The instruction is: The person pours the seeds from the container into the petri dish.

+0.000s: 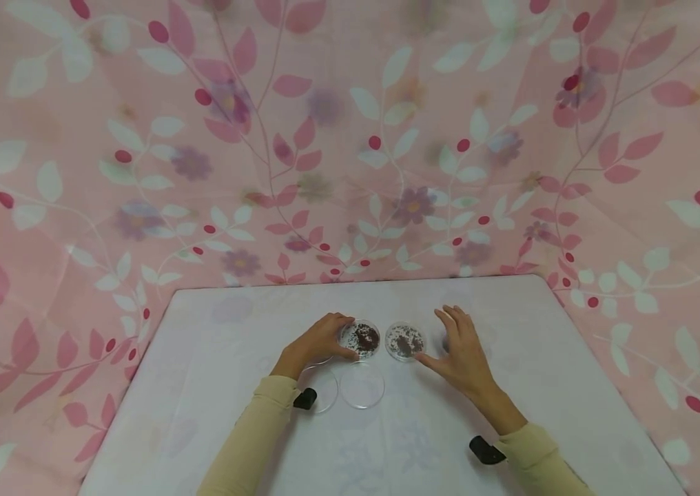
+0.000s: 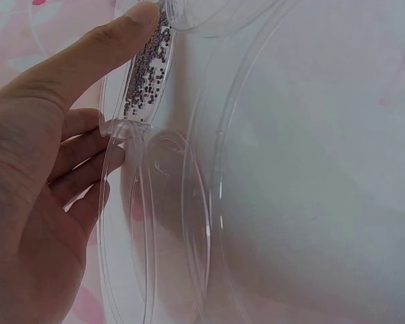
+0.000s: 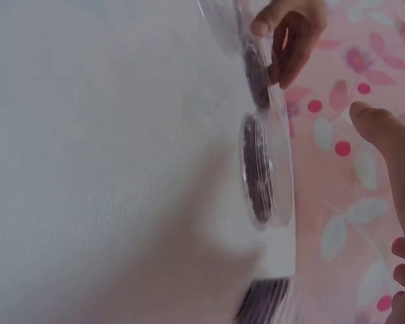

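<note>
Grain dish (image 1: 356,329): round, clear plastic, dark grains (image 1: 366,339) inside, on white bench (image 1: 437,441)
Your left hand (image 1: 322,337): gripping its rim
Your right hand (image 1: 465,358): spread, holding nothing, right of grain dish
Twin dish (image 1: 405,327): round, clear plastic, similarly filled, just right of grain dish

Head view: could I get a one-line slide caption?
At a white table, the left hand grips a dish of dark grains beside a second dish, the right hand open nearby.
</note>
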Demonstrator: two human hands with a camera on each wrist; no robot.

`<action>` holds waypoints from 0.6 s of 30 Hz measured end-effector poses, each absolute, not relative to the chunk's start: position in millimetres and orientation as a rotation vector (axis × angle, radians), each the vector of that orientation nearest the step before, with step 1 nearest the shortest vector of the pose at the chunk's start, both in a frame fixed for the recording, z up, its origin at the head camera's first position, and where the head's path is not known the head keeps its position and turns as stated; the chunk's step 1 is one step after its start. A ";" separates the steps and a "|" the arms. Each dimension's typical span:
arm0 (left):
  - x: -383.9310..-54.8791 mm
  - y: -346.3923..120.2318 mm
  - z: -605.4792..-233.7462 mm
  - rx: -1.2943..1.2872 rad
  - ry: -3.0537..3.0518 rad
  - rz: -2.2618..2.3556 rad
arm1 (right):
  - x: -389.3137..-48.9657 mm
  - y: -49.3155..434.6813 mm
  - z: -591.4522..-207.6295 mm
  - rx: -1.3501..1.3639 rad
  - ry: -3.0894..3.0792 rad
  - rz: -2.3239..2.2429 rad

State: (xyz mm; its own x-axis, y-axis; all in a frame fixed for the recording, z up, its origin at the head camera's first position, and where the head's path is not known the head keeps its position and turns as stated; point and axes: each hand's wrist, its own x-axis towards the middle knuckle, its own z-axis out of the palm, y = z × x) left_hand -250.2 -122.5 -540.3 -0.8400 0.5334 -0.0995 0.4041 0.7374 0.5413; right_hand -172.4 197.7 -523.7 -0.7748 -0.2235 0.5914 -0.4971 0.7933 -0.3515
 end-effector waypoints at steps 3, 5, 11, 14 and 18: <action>-250.1 -122.6 -540.2 0.723 2.685 0.757 | -168.2 177.1 -521.6 0.596 -2.490 0.662; -250.0 -122.5 -539.7 0.713 2.685 0.751 | -165.7 164.0 -523.3 0.646 -2.517 0.624; -250.2 -123.1 -538.0 0.728 2.695 0.745 | -157.0 129.3 -535.5 0.822 -2.592 0.503; -250.5 -123.3 -537.5 0.748 2.702 0.747 | -151.6 117.2 -541.3 0.864 -2.661 0.442; -250.8 -123.8 -536.8 0.768 2.712 0.750 | -145.5 106.7 -546.6 0.870 -2.756 0.446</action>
